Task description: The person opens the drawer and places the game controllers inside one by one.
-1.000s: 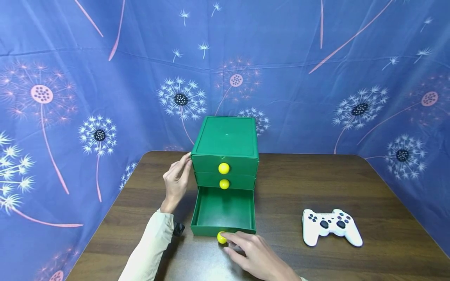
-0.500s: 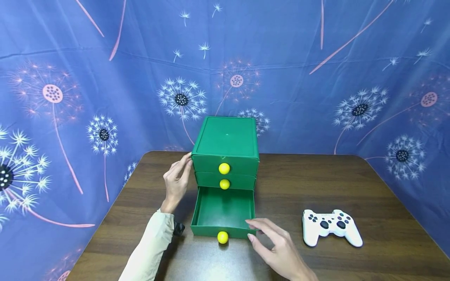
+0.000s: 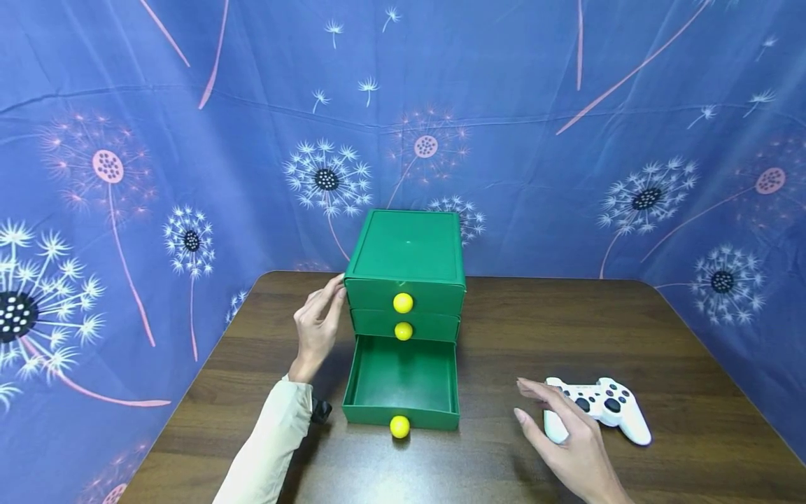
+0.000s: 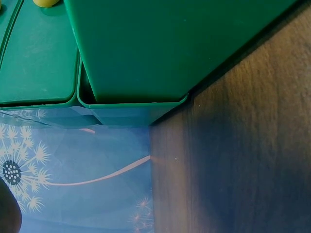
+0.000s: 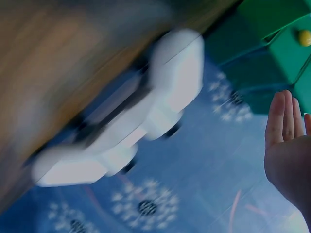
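Note:
A green drawer unit [image 3: 406, 245] with yellow ball knobs stands mid-table. Its bottom drawer [image 3: 406, 378] is pulled out, with nothing inside; the two upper drawers are closed. My left hand [image 3: 317, 325] rests its fingertips against the unit's upper left front edge. To the right, my right hand [image 3: 569, 437] hovers with fingers extended, overlapping the left part of a white game controller [image 3: 620, 406] in the head view. In the right wrist view, the controller [image 5: 177, 73] appears blurred, and the hand [image 5: 291, 150] has straight fingers and holds nothing.
The brown wooden table [image 3: 504, 329] carries the unit and controller. A blue curtain [image 3: 516, 161] with dandelion prints hangs behind and at the sides. A black wrist device [image 3: 321, 411] sits at the left cuff.
My right hand has left the bottom drawer's yellow knob and moved right to the controller. The left hand, the drawer and the controller stay where they were.

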The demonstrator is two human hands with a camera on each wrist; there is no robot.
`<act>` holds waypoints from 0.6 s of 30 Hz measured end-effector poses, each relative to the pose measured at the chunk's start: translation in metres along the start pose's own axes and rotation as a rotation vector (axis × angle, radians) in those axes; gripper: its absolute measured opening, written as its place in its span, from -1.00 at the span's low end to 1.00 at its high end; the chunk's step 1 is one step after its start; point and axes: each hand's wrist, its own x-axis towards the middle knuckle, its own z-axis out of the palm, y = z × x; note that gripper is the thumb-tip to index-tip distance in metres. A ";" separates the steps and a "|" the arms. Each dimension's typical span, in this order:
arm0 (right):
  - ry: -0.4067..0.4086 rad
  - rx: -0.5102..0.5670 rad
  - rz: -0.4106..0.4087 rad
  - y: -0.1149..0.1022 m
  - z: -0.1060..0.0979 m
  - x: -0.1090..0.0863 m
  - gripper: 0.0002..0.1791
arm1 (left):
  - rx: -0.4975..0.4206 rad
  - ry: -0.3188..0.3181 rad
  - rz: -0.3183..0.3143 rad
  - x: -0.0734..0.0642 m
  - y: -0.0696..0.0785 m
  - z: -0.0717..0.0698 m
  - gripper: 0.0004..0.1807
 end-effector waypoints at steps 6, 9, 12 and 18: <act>0.049 -0.051 0.036 0.019 -0.032 -0.008 -0.34 | 0.009 -0.007 -0.002 0.000 0.001 -0.001 -0.56; 0.054 -0.089 0.104 0.025 -0.048 -0.011 -0.32 | 0.005 -0.002 0.001 0.000 0.000 -0.001 -0.55; 0.066 -0.138 0.178 0.030 -0.062 -0.015 -0.31 | 0.003 -0.004 0.004 0.000 0.000 0.000 -0.54; 0.085 -0.209 0.313 0.040 -0.079 -0.025 -0.35 | 0.003 -0.002 0.004 -0.001 -0.004 0.000 -0.58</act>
